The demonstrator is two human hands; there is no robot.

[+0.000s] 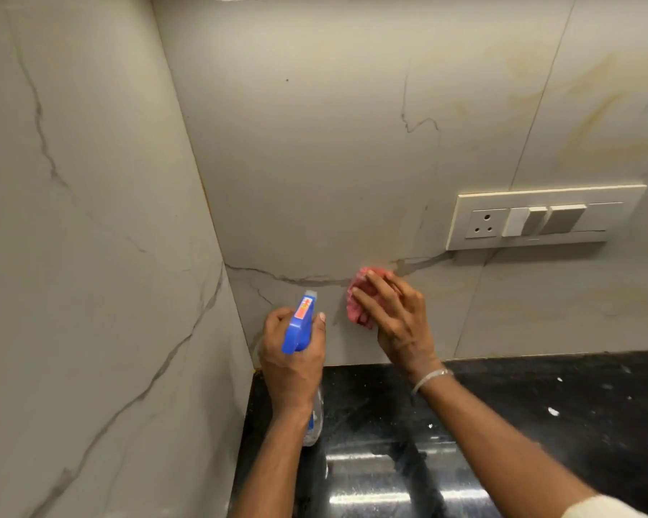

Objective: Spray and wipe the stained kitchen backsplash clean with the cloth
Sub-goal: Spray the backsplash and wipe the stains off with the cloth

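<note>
Gripped: spray bottle (300, 323) in left hand (292, 362); right hand (397, 315) presses pink cloth (360, 297) flat on backsplash (315, 162) low near countertop (539, 405); wiping step; next likely wider strokes, avoiding switch panel (539, 216).

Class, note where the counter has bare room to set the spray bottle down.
Freest: the black polished stone countertop right of the right hand and forearm, below the cream switch-and-socket plate, with only white specks. A narrower strip lies between the forearms. Crowded: the left corner, where the left hand grips the blue-headed spray bottle beside the pink cloth.
</note>
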